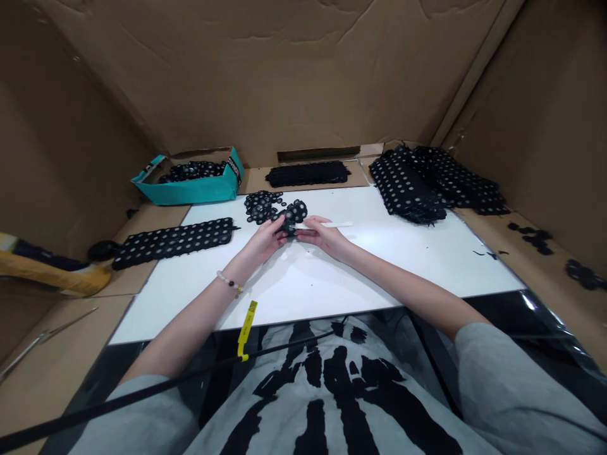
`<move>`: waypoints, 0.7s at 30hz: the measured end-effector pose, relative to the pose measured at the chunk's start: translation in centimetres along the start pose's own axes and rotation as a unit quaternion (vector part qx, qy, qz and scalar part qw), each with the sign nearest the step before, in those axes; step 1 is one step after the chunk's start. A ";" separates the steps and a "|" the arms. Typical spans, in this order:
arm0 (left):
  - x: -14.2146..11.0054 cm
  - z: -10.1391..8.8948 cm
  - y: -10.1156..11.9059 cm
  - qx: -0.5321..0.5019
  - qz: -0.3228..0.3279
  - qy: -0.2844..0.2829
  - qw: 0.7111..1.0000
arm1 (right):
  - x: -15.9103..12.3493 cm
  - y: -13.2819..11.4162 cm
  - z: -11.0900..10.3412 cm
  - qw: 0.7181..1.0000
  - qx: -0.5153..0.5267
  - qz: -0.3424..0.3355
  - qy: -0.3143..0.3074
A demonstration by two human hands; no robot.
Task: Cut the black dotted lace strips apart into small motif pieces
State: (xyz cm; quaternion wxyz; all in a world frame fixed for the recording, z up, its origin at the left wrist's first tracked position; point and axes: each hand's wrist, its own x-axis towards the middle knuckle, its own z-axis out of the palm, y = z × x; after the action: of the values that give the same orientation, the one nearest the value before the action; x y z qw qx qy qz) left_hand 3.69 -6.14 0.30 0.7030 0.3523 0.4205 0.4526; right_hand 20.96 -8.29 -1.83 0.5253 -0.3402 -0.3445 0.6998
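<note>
Over the white board my left hand (269,239) pinches a small black piece with pale dots (287,226) between thumb and fingers. My right hand (320,235) is closed round a slim white pen-like tool (339,225), whose tip reaches that piece; its exact kind cannot be made out. Just beyond the hands lies a loose cluster of black dotted pieces (263,205), some of them small discs. A dotted black fabric strip (175,242) lies left of my left hand.
A teal box (199,191) holding dotted pieces stands back left. At the back lies a dark folded strip (308,174); dotted fabric stacks (408,189) are back right. Black scraps (531,238) lie on the right cardboard. Metal tweezers (47,335) and a yellow roll (85,278) are left.
</note>
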 end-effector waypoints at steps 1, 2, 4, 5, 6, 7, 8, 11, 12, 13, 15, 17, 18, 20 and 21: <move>0.0 -0.1 -0.1 0.011 0.009 -0.004 1.000 | 0.0 0.0 -0.1 1.000 0.005 -0.001 0.005; 0.1 -0.1 -0.1 0.025 0.020 -0.009 0.999 | 0.0 -0.1 -0.1 1.000 0.007 -0.001 0.012; 0.3 -0.4 -0.2 0.060 0.040 -0.024 0.997 | 0.0 -0.2 -0.2 1.000 0.011 -0.006 0.026; 0.4 -0.6 -0.3 0.082 0.046 -0.031 0.995 | 0.0 -0.3 -0.3 0.999 0.014 -0.015 0.031; 0.5 -0.7 -0.4 0.103 0.046 -0.037 0.993 | 0.0 -0.3 -0.3 0.999 0.018 -0.027 0.034; 0.6 -0.8 -0.4 0.124 0.042 -0.039 0.991 | 0.0 -0.3 -0.2 0.998 0.020 -0.040 0.035; 0.7 -1.0 -0.5 0.144 0.037 -0.039 0.988 | 0.0 -0.3 -0.2 0.998 0.019 -0.052 0.037; 0.9 -1.1 -0.7 0.173 0.027 -0.027 0.984 | -0.1 -0.5 -0.1 0.996 0.000 -0.070 0.046; 0.9 -1.1 -0.7 0.175 0.028 -0.021 0.984 | -0.1 -0.6 0.0 0.997 -0.010 -0.067 0.049; 0.9 -1.1 -0.8 0.176 0.030 -0.018 0.984 | -0.1 -0.7 0.0 0.997 -0.021 -0.061 0.051; 0.9 -1.1 -0.9 0.179 0.037 -0.014 0.983 | -0.2 -0.8 0.0 0.997 -0.043 -0.047 0.051; 0.9 -1.1 -1.1 0.189 0.048 -0.014 0.981 | -0.2 -0.7 0.1 0.996 -0.064 -0.042 0.055; 0.9 -1.2 -1.2 0.195 0.054 -0.013 0.979 | -0.2 -0.7 0.1 0.995 -0.073 -0.044 0.058; 0.9 -1.2 -1.3 0.213 0.063 -0.006 0.975 | 0.0 -0.5 0.0 0.992 -0.092 -0.057 0.067; 0.9 -1.3 -1.3 0.222 0.065 -0.002 0.973 | 0.0 -0.4 0.0 0.990 -0.102 -0.065 0.070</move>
State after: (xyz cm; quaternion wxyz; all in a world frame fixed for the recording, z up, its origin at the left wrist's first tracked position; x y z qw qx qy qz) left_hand 3.21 -5.59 -1.61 0.5770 0.5269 0.4852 0.3925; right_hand 21.10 -8.19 -1.51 0.5549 -0.4168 -0.3977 0.6002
